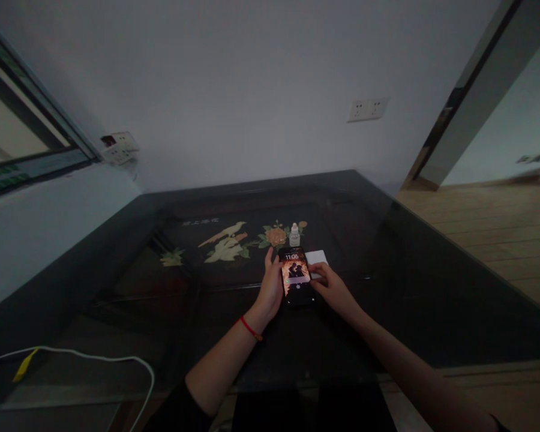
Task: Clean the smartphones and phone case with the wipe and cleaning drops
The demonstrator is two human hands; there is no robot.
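A smartphone point(297, 277) with its screen lit, showing 11:06 and a picture, is held upright in the view between my two hands. Along the phone's left edge my left hand point(271, 287) is closed around it, with a red cord on the wrist. My right hand point(332, 289) has its fingers at the phone's right edge, pressed against its side. Just beyond the phone stands a small white dropper bottle point(294, 236). A white card or paper point(317, 261) lies to the right, partly covered by the phone and my right fingers.
The dark glossy table point(387, 252) bears a bird-and-flower picture point(227, 247). A white cable point(85, 356) with a yellow tag point(26, 365) runs over the front left. Behind are a wall with a double socket point(368, 110), a corner socket point(119, 148) and a window at left.
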